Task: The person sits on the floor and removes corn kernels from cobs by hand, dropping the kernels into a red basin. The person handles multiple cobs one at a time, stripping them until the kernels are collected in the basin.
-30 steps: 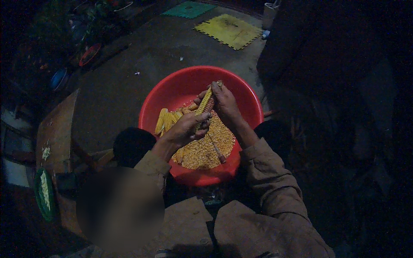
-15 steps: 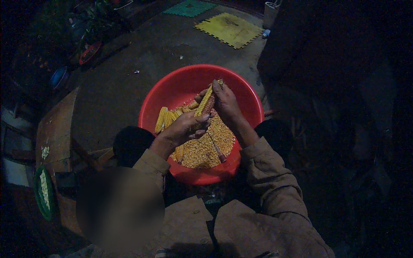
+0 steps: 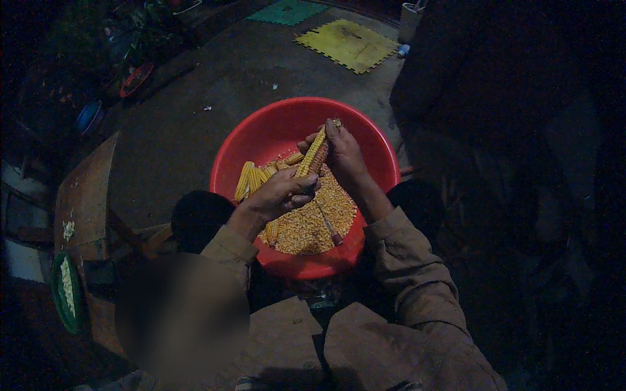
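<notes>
While the dark floor (image 3: 169, 137) recedes into dimness, your wide, round red basin (image 3: 261, 133) stands out, its plastic-looking wall smooth and faintly glossy. Within it spreads a heap of loose kernels (image 3: 303, 238), golden and grainy; judging by that, a good share is already off the cob. Not yet stripped, it seems, are the yellow ears (image 3: 245, 179) bunched at the basin's left side, their rows full and knobbly. Your left hand (image 3: 285, 193) is closed round the lower end of a held ear (image 3: 312, 155), and your right hand (image 3: 347, 154) wraps its upper end, above the basin's middle. That ear slants, long and ridged; one side carries tight kernels, the other looks rough and reddish-brown, so you appear partway through it. Slimmer again, a tool (image 3: 336, 239) with a thin shaft and brownish handle rests on the heap.
</notes>
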A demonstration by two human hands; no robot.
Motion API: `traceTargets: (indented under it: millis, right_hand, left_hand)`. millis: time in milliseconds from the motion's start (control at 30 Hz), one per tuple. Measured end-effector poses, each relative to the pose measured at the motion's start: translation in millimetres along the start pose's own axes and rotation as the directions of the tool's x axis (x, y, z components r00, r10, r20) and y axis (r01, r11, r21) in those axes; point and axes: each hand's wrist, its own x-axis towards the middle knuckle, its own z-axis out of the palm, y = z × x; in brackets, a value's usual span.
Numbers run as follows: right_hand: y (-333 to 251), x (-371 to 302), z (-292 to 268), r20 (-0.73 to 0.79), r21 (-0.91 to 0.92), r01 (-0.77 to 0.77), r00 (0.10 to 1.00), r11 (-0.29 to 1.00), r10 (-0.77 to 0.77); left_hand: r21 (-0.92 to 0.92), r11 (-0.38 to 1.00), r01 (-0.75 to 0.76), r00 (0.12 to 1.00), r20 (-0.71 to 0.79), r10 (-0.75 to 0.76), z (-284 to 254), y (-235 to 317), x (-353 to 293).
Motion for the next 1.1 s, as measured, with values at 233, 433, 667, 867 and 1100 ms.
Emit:
traceTargets:
  millis: [233, 433, 667, 867, 1100]
  right_hand:
    - [5.5, -0.1, 0.7, 0.006, -0.045, 0.022, 1.0, 0.999, -0.022]
    - [-2.2, -1.3, 0.6, -0.053, 0.064, -0.011, 0.998, 0.998, 0.014]
    - [0.5, 1.7, -3.3, -0.066, 0.046, 0.013, 0.998, 0.999, -0.01]
    - [6.3, 1.8, -3.0, -0.02, -0.064, 0.064, 0.998, 0.996, -0.065]
    - [7.8, 1.9, -2.9, -0.111, 0.062, 0.026, 0.994, 0.998, -0.019]
  left_hand:
    - [0.242, 0.97, 0.008, 0.988, -0.152, 0.03, 3.6, -11.1, 5.8]
    - [-0.173, 0.985, -0.024, 0.998, -0.061, 0.013, 18.5, 11.4, -10.0]
    - [0.12, 0.992, 0.033, 0.999, 0.013, -0.034, 0.0, 0.7, -4.9]
    - [0.302, 0.95, 0.083, 0.993, -0.105, -0.053, 6.6, -8.4, 1.1]
    - [0.338, 0.941, 0.033, 0.987, -0.162, 0.024, -3.4, -12.6, 1.0]
